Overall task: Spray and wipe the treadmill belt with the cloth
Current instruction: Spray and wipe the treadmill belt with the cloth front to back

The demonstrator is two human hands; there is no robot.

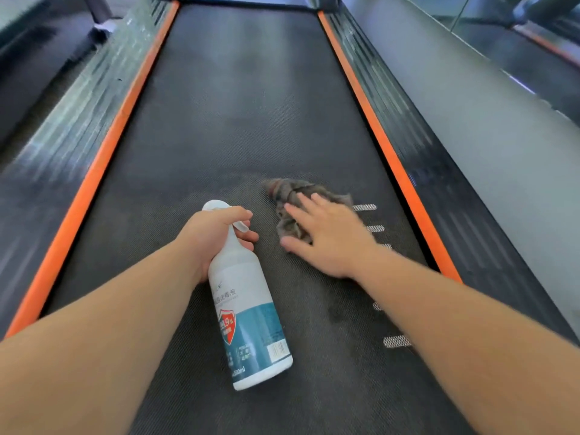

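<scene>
forearms point(103, 324) fill the bottom of the view, both reaching forward over the treadmill belt point(238, 120). the left grip point(216, 233) is curled round the neck of the spray bottle point(248, 309), a finger by the trigger. the nozzle points up the belt and the base is tipped back toward the camera; whether the base rests on the belt i cannot tell. the right grip point(326, 237) lies flat and unclenched, fingers straight, pressing on the cloth point(288, 193). it is a crumpled grey rag on the belt right of centre, near the bottle's head but apart from it.

the step in hand looks like wiping. to do it well, press with the whole palm and spread the cloth so more of it meets the textured surface. work in overlapping strokes between the orange strips point(103, 158), then move up the long stretch ahead. a faint paler haze beside the cloth may be spray; it is too soft to be sure.

ribbed dark side rails point(62, 146) run outside each strip. short white dashes point(397, 341) mark the belt's right side, partly under the right forearm, and a neighbouring machine point(539, 61) stands off to the right. the bottle, held low beside the cloth, would block a stroke to the left; lift it clear first.
</scene>
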